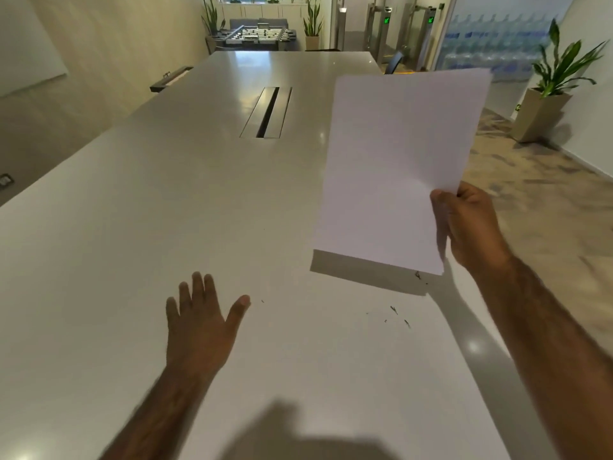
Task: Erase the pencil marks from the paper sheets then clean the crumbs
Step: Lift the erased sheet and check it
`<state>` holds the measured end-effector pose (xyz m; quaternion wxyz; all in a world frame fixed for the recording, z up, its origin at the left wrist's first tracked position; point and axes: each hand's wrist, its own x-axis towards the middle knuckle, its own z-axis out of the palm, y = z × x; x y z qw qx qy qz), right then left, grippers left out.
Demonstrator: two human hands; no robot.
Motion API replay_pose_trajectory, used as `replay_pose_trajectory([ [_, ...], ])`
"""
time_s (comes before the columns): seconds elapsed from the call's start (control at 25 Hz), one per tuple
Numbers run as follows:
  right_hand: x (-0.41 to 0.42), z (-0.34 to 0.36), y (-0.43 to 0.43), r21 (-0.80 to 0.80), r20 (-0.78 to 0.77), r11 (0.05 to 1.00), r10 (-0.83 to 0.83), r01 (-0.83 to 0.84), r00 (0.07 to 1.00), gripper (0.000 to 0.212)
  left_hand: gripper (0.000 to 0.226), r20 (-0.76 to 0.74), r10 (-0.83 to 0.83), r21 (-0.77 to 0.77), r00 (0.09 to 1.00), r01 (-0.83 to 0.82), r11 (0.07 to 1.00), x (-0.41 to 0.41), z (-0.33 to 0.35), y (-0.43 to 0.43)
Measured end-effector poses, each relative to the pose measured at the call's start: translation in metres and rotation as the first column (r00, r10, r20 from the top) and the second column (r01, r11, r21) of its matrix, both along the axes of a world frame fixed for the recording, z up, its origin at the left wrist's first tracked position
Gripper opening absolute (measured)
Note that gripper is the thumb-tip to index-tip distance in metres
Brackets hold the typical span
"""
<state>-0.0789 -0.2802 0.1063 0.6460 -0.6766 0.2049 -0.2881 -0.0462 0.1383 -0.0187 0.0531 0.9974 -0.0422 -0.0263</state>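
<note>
White paper sheets (398,167) are up off the table (132,210), pinched at their lower right corner by the right hand (471,224), thumb in front and fingers behind; no pencil marks visible on the facing side. Left hand (199,323) hovers flat with fingers spread wide, holding nothing. Dark eraser crumbs (396,313) lie scattered on the tabletop below the sheets, between the two arms. Further back, a cable slot (267,112) sits mid-table. Off to the right stands a planter (539,116) with a leafy plant in it.
</note>
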Motion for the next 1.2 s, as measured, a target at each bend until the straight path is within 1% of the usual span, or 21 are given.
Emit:
replay_pose_trajectory([
  [0.08,-0.007,0.000,-0.010,-0.006,-0.006,1.000,-0.027,0.027,1.000,0.020,0.113,-0.033,-0.059,-0.020,0.998,0.058,0.998,-0.014,-0.003,-0.023],
  [0.16,-0.016,0.001,-0.015,-0.006,0.001,1.000,-0.031,0.031,1.000,0.021,0.117,-0.030,-0.140,-0.042,0.990,0.138,0.989,-0.030,-0.004,-0.067],
  [0.32,-0.035,0.008,-0.024,-0.034,0.008,0.999,-0.034,0.034,0.999,0.020,0.114,-0.037,-0.328,-0.126,0.944,0.321,0.939,-0.061,0.000,-0.168],
  [0.4,-0.043,0.016,-0.032,-0.048,0.018,0.998,-0.043,0.044,0.999,0.021,0.112,-0.048,-0.440,-0.197,0.897,0.424,0.884,-0.081,0.005,-0.209],
  [0.48,-0.048,0.025,-0.041,-0.042,0.035,0.998,-0.047,0.048,0.998,0.023,0.103,-0.009,-0.613,-0.284,0.790,0.586,0.759,-0.095,0.007,-0.228],
  [0.52,-0.050,0.028,-0.045,-0.036,0.040,0.998,-0.042,0.044,0.998,0.023,0.098,0.042,-0.666,-0.289,0.745,0.647,0.706,-0.092,0.008,-0.223],
  [0.56,-0.051,0.030,-0.050,-0.026,0.046,0.999,-0.037,0.038,0.998,0.023,0.094,0.124,-0.653,-0.236,0.747,0.661,0.712,-0.080,0.007,-0.205],
  [0.6,-0.052,0.032,-0.055,-0.011,0.057,0.999,-0.034,0.035,0.998,0.022,0.092,0.214,-0.562,-0.135,0.799,0.594,0.793,-0.061,0.004,-0.178],
  [0.64,-0.053,0.031,-0.059,0.006,0.066,0.999,-0.038,0.038,0.997,0.021,0.093,0.268,-0.412,-0.032,0.871,0.436,0.900,-0.038,0.004,-0.141],
  [0.68,-0.054,0.029,-0.063,0.015,0.066,0.999,-0.048,0.047,0.997,0.020,0.099,0.278,-0.220,0.040,0.935,0.217,0.975,-0.014,0.005,-0.098],
  [0.72,-0.057,0.025,-0.066,0.011,0.055,0.998,-0.057,0.057,0.997,0.019,0.109,0.252,-0.017,0.042,0.968,0.007,0.999,0.005,0.010,-0.058],
  [0.76,-0.058,0.021,-0.068,0.007,0.039,0.998,-0.062,0.062,0.997,0.019,0.120,0.200,0.131,0.010,0.971,-0.135,0.991,0.017,0.015,-0.027],
  [0.8,-0.059,0.017,-0.067,0.005,0.019,0.998,-0.060,0.060,0.998,0.019,0.128,0.123,0.196,-0.034,0.973,-0.194,0.980,0.023,0.018,-0.015],
  [0.84,-0.058,0.016,-0.066,0.004,0.001,0.999,-0.054,0.054,0.999,0.019,0.132,0.075,0.188,-0.063,0.979,-0.183,0.981,0.025,0.017,-0.023],
  [0.92,-0.053,0.017,-0.058,0.007,-0.023,0.999,-0.047,0.048,0.999,0.018,0.129,0.094,0.075,-0.087,0.993,-0.067,0.994,0.015,0.006,-0.071],
  [1.0,-0.043,0.020,-0.047,0.016,-0.028,0.999,-0.045,0.046,0.999,0.015,0.117,0.074,-0.154,-0.089,0.985,0.160,0.983,-0.012,-0.006,-0.136],
  [1.04,-0.039,0.022,-0.043,0.018,-0.029,0.999,-0.044,0.045,0.999,0.013,0.111,0.052,-0.316,-0.119,0.947,0.320,0.940,-0.028,-0.011,-0.165],
  [1.08,-0.034,0.024,-0.038,0.015,-0.032,0.999,-0.043,0.043,0.999,0.012,0.105,0.031,-0.478,-0.150,0.878,0.477,0.866,-0.042,-0.012,-0.182],
  [1.12,-0.031,0.027,-0.035,0.009,-0.036,0.999,-0.042,0.043,0.998,0.012,0.100,0.028,-0.591,-0.184,0.806,0.585,0.790,-0.049,-0.010,-0.185],
  [1.16,-0.027,0.030,-0.033,0.002,-0.037,0.999,-0.044,0.045,0.998,0.013,0.095,0.074,-0.640,-0.197,0.765,0.640,0.742,-0.044,-0.007,-0.172],
  [1.2,-0.025,0.033,-0.032,-0.001,-0.034,0.999,-0.044,0.044,0.998,0.015,0.092,0.171,-0.605,-0.140,0.778,0.627,0.767,-0.031,-0.004,-0.149],
])
